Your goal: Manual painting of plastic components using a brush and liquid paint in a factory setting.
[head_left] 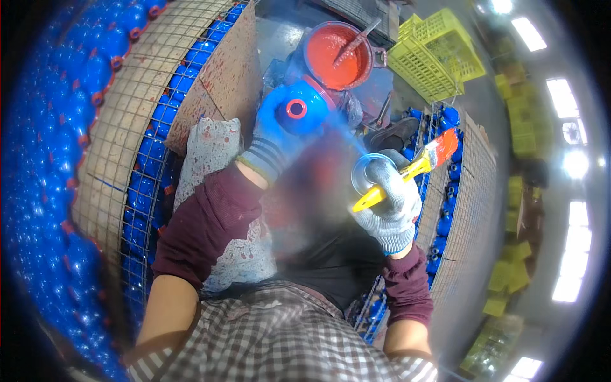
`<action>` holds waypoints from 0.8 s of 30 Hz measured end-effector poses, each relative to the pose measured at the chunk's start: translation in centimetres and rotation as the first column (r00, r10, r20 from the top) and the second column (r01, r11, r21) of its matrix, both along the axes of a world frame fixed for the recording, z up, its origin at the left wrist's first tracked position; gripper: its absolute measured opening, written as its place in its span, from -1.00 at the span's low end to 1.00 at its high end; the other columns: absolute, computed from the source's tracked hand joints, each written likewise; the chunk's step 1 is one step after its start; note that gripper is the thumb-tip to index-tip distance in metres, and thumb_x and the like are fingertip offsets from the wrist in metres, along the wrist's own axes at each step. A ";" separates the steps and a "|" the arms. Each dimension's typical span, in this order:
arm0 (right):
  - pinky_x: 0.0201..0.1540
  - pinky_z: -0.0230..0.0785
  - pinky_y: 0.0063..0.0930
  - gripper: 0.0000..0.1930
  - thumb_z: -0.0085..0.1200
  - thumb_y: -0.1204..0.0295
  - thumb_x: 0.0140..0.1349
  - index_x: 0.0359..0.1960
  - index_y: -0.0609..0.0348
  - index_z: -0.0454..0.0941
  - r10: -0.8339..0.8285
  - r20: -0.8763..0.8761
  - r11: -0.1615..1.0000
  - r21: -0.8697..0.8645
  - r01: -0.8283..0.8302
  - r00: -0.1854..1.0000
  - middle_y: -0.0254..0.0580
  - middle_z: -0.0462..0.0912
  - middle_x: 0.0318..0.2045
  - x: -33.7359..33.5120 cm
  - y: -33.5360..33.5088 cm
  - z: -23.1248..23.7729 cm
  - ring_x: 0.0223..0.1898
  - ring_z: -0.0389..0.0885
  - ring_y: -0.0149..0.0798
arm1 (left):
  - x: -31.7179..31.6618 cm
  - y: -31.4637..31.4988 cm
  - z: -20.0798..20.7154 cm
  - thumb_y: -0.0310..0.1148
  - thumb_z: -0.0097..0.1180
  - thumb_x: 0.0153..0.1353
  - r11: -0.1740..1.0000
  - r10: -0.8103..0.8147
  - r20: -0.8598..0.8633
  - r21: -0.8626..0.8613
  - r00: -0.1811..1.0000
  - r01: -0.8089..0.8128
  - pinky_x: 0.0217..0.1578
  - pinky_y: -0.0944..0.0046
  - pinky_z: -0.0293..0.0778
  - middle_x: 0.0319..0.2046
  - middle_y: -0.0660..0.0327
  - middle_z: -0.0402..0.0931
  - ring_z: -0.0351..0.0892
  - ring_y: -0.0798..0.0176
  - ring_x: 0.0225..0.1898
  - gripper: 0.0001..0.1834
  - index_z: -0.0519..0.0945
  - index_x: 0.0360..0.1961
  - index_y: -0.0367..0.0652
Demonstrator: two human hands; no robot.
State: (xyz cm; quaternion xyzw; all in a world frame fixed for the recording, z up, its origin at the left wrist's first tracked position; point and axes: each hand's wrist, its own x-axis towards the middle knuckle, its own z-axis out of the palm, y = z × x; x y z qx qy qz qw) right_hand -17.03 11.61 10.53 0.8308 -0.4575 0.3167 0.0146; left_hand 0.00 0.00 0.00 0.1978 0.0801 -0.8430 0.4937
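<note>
My left hand [270, 130], in a blue-stained knit glove, is closed round a glossy blue round vessel [310, 119] with a red-rimmed opening facing up. My right hand [396, 207], in a whiter glove, grips a yellow-handled paintbrush [418, 169] with wet red bristles pointing up and away. That same hand also holds what looks like a spray gun with a round cup [365, 173]; its body is mostly hidden by the fingers. Blue mist streaks from it toward the vessel. Just beyond the vessel, a pot of red paint [328, 48] has a paint-coated stirrer [356, 42] leaning in it.
Many blue vessels [38, 172] with red rims fill the left side. Wire mesh racks [105, 137] run beside them, and another rack [439, 210] stands at right. A paint-spotted board [219, 70] leans at left. Yellow crates [436, 51] stand at the far right.
</note>
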 end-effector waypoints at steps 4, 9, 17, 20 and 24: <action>-0.14 0.45 -0.24 -0.52 0.42 0.34 -0.24 -0.21 0.06 0.52 -0.066 0.012 0.998 -0.015 0.066 0.998 -0.26 0.57 -0.45 -0.4 -0.2 -1.3 -0.39 0.61 -0.08 | 0.3 -0.2 -0.3 0.07 0.04 0.12 0.999 -0.028 -0.103 -0.028 0.994 0.025 -0.30 -0.04 0.56 -0.08 0.05 0.47 0.52 -0.04 -0.17 -0.45 0.40 0.02 -0.05; -0.15 0.47 -0.20 -0.50 0.44 0.36 -0.27 -0.20 0.05 0.52 0.013 0.089 0.990 -0.143 0.000 0.996 -0.24 0.58 -0.43 -0.4 -0.6 -1.4 -0.39 0.61 -0.11 | 0.1 -0.2 -0.8 0.07 0.05 0.12 1.000 -0.020 -0.060 -0.005 0.998 0.020 -0.32 -0.02 0.56 -0.12 0.05 0.48 0.53 -0.03 -0.22 -0.45 0.40 0.01 -0.06; -0.11 0.46 -0.21 -0.49 0.41 0.42 -0.23 -0.17 0.05 0.48 -0.023 -0.022 0.998 0.061 0.024 1.000 -0.24 0.58 -0.40 -1.1 -2.2 -1.8 -0.40 0.60 -0.14 | -0.7 -0.8 -2.6 0.08 0.05 0.13 0.994 -0.024 0.034 -0.110 0.999 0.028 -0.16 -0.04 0.49 -0.03 0.08 0.44 0.48 0.00 -0.10 -0.46 0.39 0.04 -0.01; -0.18 0.46 -0.24 -0.35 0.38 0.47 -0.16 0.02 0.02 0.32 0.090 0.097 0.994 -0.068 -0.083 0.991 -0.31 0.52 -0.48 -1.5 -3.0 -2.6 -0.44 0.56 -0.17 | -0.7 -0.8 -1.3 0.09 0.05 0.13 0.999 -0.034 0.013 -0.015 0.999 0.034 -0.11 -0.08 0.46 0.01 0.08 0.41 0.45 0.00 -0.04 -0.45 0.39 0.05 0.01; -0.08 0.40 -0.36 -0.34 0.37 0.48 -0.13 0.04 0.21 0.28 -0.207 0.248 0.908 -0.311 0.280 0.946 -0.22 0.46 -0.22 -5.6 -7.1 -6.3 -0.22 0.51 -0.21 | -0.9 -2.3 -7.1 0.10 0.04 0.13 0.910 0.171 0.430 -0.413 0.887 0.025 -0.09 -0.10 0.43 0.02 0.08 0.40 0.43 -0.01 -0.03 -0.44 0.38 0.06 0.02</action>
